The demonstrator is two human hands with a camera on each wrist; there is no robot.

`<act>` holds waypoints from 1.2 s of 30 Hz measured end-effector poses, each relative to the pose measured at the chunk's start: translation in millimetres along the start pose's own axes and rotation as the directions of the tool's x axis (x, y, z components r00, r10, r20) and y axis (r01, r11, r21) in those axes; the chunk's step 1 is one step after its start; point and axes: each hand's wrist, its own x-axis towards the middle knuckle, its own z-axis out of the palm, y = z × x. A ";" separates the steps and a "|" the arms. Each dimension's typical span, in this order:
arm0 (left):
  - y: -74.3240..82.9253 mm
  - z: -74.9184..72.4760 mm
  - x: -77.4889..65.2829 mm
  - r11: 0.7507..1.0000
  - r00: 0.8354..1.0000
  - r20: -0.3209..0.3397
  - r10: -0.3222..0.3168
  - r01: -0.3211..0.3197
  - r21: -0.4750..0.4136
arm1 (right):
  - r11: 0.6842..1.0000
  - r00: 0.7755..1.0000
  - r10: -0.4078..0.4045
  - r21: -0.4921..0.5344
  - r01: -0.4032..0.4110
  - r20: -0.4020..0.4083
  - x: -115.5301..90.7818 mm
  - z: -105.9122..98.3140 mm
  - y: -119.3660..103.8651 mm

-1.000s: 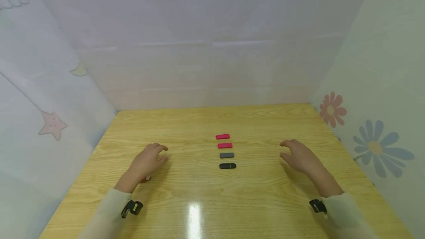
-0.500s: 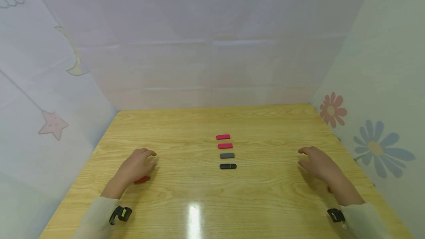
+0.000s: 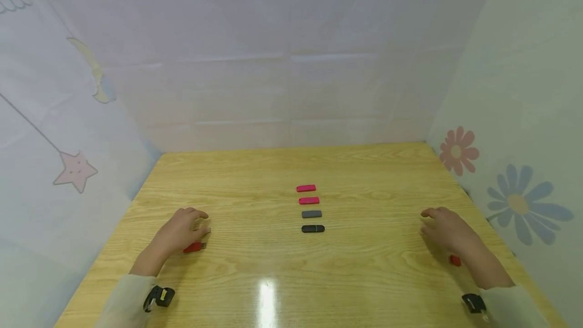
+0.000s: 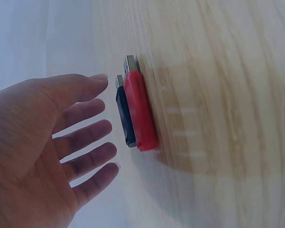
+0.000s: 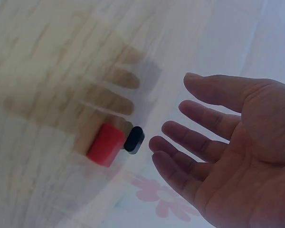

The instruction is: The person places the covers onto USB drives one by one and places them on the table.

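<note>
My left hand (image 3: 179, 230) hovers over the table's left side, fingers loosely bent and holding nothing. Beneath it lies a red USB stick (image 3: 193, 248), metal plug bare. In the left wrist view a black USB stick (image 4: 124, 113) lies beside it, plug also bare; the hand mostly hides it in the head view. My right hand (image 3: 448, 230) hovers at the right, fingers relaxed, nothing in it. Near its wrist is a small red cap (image 3: 455, 260). The right wrist view shows a black cap (image 5: 134, 140) next to that red one, a little apart from the fingertips.
Mid-table, a column of small sticks lies crosswise: two pink sticks (image 3: 308, 200), a grey stick (image 3: 311, 214) and a black stick (image 3: 313, 229). Patterned cloth walls (image 3: 291, 90) enclose the wooden table (image 3: 255, 176) at the back and both sides.
Both hands have drawn apart, outward and back toward the person. The red USB stick at left and the red cap at right have come into fuller view. The middle sticks stay put.
</note>
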 end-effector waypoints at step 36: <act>-15.8 0.2 -2.4 0.999 0.997 0.080 -0.021 0.023 -0.029 | 0.999 1.000 0.020 -0.050 -0.020 0.002 -9.0 3.6 35.1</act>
